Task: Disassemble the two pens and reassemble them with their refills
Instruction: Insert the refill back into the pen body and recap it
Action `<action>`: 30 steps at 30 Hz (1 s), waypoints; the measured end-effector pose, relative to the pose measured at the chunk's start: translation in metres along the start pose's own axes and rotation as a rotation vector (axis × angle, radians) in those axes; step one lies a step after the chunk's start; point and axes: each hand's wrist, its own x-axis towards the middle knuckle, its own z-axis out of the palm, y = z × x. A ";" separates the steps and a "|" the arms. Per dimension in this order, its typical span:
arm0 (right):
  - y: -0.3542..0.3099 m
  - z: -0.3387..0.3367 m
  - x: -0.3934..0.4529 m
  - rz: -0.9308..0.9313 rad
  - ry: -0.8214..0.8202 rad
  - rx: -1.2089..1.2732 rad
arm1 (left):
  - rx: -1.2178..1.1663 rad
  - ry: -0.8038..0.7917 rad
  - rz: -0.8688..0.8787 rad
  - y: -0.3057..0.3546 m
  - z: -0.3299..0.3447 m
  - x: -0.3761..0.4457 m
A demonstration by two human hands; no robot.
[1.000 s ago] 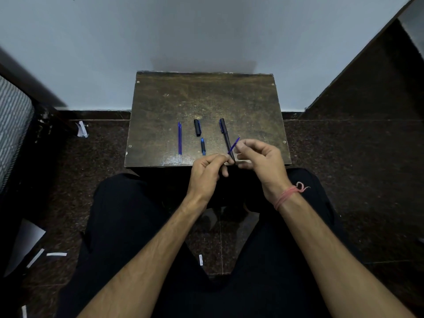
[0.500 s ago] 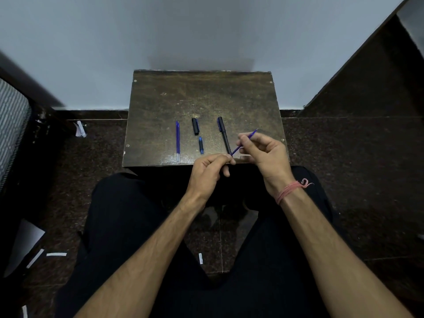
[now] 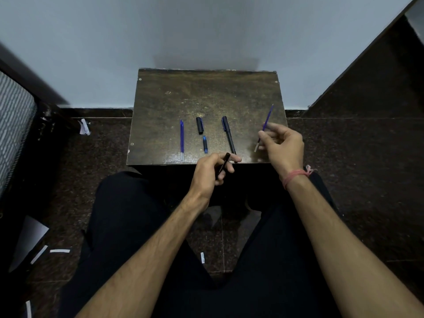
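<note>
Blue refill pinched clear in your right hand; left hand grips the empty black barrel at the desk's near edge, ready for reinsertion.

The left hand is curled closed, fingers wrapped and palm turned inward, forearm reaching forward. The right hand is raised higher and well apart from it, thumb and fingertips pinched together, wrist bent.
</note>
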 end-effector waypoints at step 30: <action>-0.011 0.062 -0.063 -0.766 -0.245 -0.603 | 0.021 0.405 0.221 0.020 -0.040 -0.043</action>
